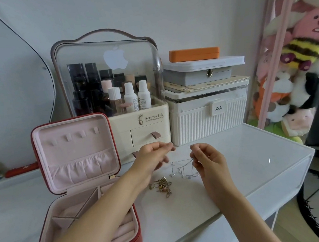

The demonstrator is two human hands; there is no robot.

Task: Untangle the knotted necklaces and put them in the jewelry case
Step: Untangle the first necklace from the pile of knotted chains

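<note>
two necklaces: the silver necklace [183, 168] dangles mid-air, stretched left to right, pinched by left hand [153, 156] and right hand [206, 159]; the gold necklace [162, 185] lies bunched on the worktop [251, 159] beside one open jewelry case [80, 172].

Cosmetics organizer [140, 121] front: "Serious Life", printed dark beside a small figure of a lady in a hat; smaller line beneath too tiny to read.
Clear lid of organizer [107, 66]: white apple-shaped logo, no wording.
Ribbed white storage box [209, 122] latch: "KaSi" in script.
White bottles [137, 97] inside organizer: label print present, unreadable.
</note>
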